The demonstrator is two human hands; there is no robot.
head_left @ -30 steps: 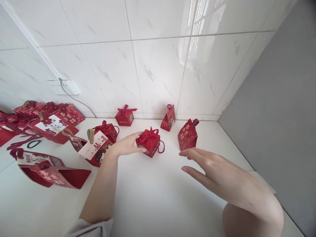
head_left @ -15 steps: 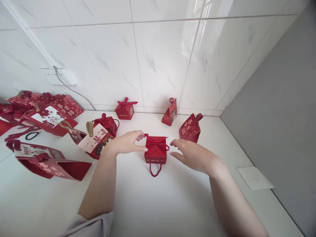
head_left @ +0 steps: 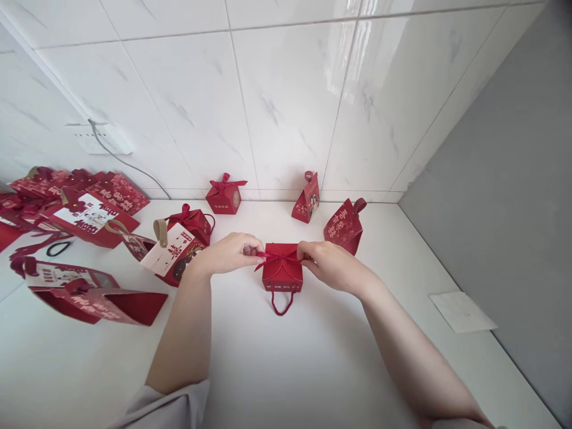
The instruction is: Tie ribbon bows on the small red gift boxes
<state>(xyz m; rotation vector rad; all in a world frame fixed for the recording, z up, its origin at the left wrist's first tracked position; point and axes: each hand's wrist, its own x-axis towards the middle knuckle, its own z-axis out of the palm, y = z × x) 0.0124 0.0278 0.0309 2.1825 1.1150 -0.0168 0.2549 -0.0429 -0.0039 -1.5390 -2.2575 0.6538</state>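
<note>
A small red gift box point(head_left: 282, 275) with a ribbon bow on top and a red cord loop at its front stands on the white counter point(head_left: 286, 363) in the middle. My left hand point(head_left: 232, 252) pinches the left end of the bow ribbon. My right hand point(head_left: 328, 266) pinches the right end. Both hands sit at the box's top edge, fingers closed on the ribbon.
Other red gift boxes stand behind: one with a bow point(head_left: 223, 195) by the wall, a triangular one point(head_left: 306, 199), a tilted one point(head_left: 345, 223), another bowed box point(head_left: 193, 221). Flat red cartons point(head_left: 92, 295) pile at the left. A white paper point(head_left: 462, 311) lies at the right. Grey wall to the right.
The box was turned and set square with its cord loop toward me. Both hands closed in from its sides and now pinch the ribbon ends.
</note>
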